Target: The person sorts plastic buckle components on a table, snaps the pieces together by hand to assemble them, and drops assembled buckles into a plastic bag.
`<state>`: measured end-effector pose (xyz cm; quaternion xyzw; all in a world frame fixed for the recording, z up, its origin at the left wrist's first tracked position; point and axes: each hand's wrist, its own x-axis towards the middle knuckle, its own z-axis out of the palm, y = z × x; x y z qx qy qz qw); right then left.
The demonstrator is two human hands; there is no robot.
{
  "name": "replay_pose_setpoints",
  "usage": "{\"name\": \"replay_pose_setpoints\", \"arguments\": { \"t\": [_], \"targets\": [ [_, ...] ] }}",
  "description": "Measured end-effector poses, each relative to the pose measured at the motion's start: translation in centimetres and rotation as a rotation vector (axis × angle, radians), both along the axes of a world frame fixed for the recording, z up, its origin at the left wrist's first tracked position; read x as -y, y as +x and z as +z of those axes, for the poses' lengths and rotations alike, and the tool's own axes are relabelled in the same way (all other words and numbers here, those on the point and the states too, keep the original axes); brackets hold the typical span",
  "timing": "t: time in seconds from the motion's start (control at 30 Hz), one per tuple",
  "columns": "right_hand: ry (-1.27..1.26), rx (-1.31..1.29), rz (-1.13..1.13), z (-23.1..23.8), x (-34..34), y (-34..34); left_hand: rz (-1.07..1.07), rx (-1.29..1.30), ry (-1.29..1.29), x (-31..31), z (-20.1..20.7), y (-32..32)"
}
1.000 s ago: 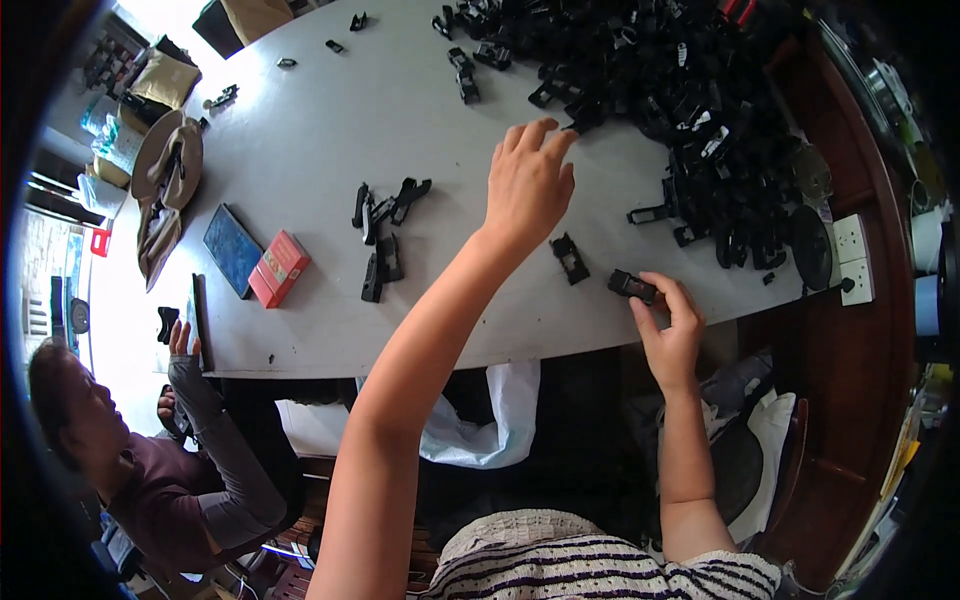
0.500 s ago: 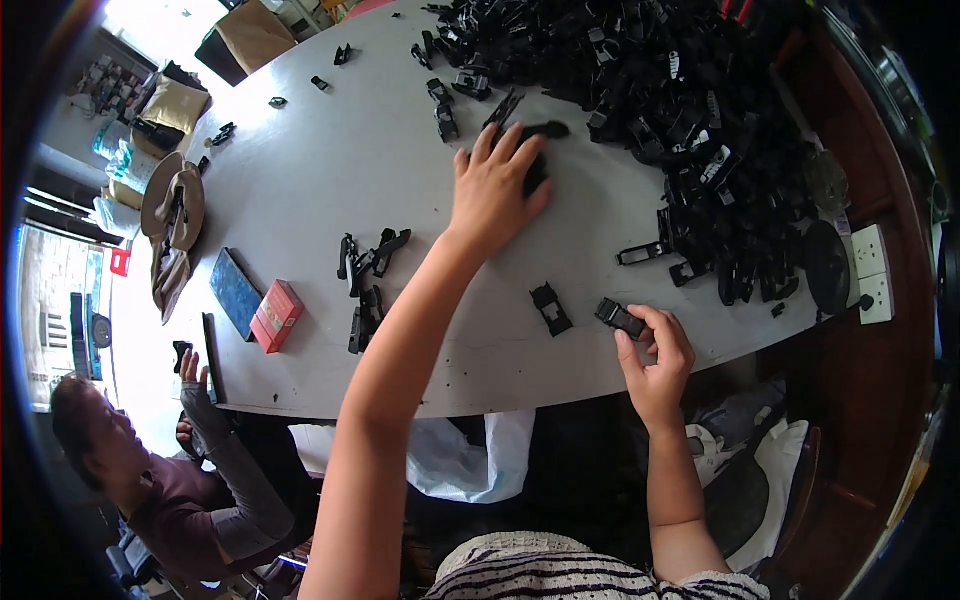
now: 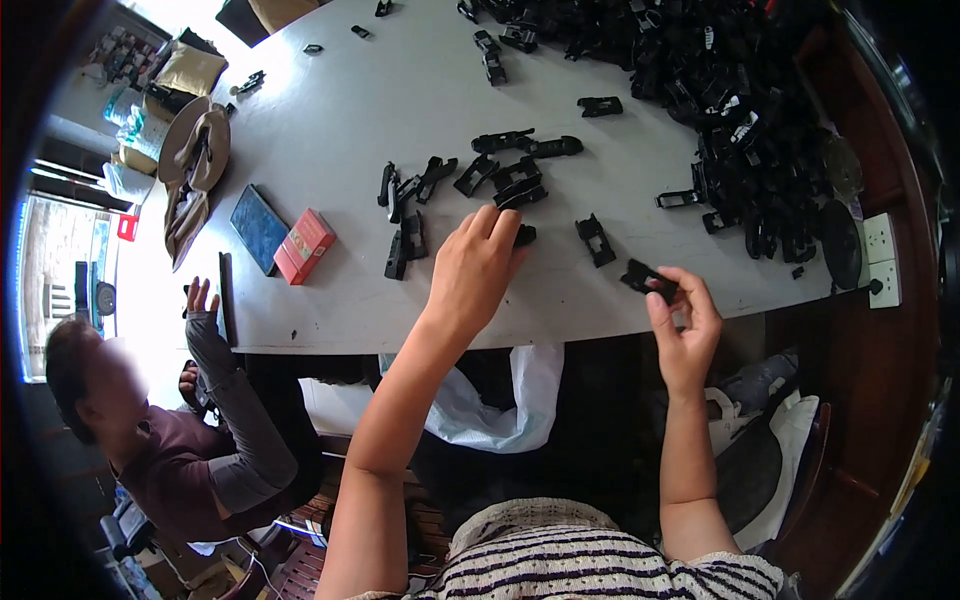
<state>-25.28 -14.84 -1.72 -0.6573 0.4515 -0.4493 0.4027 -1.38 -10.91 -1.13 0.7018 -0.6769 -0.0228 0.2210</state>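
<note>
My right hand (image 3: 688, 335) pinches a black plastic clip-like part (image 3: 640, 276) between thumb and fingers, just above the table's near edge. Palm down, my left hand (image 3: 470, 265) has its fingers curled over another black plastic part (image 3: 525, 236), which peeks out beside the thumb; the rest of it is hidden. Just beyond the left fingertips lies a loose group of black plastic parts (image 3: 518, 180). A single black part (image 3: 595, 240) rests between my two hands. Left of my left hand sits a small cluster of similar parts (image 3: 405, 246).
A big heap of black parts (image 3: 745, 160) covers the table's (image 3: 340, 130) right side. Toward the left lie a red box (image 3: 304, 246), a dark blue flat phone-like object (image 3: 256, 230) and a brown hat (image 3: 195, 150). Another person (image 3: 190, 440) sits at the left.
My left hand has come back toward me from near the heap, and several black parts now lie closer in front of it. The part in my right hand has turned. The view has shifted.
</note>
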Motion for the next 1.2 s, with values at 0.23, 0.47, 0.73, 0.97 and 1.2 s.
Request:
{"name": "replay_pose_setpoints", "arguments": {
  "t": [0.23,0.47,0.73,0.97,1.2],
  "targets": [
    [-0.074,0.034,0.210,0.9,-2.7,5.1,0.103,-0.742,-0.138,-3.3,0.3,-0.2],
    [-0.204,0.037,0.241,1.8,-3.3,6.1,-0.017,-1.613,-0.130,-6.9,1.2,-1.9],
    [-0.285,-0.024,0.324,3.2,-3.4,4.7,-0.033,-1.662,-0.101,-8.0,1.5,-1.5],
    [-0.058,0.074,0.442,4.3,-3.5,6.2,-0.028,-1.531,-0.143,-8.3,1.5,-2.4],
    [0.025,0.129,0.554,3.0,-1.3,5.7,-0.080,-1.477,-0.150,-5.8,2.5,-1.9]
  ]
}}
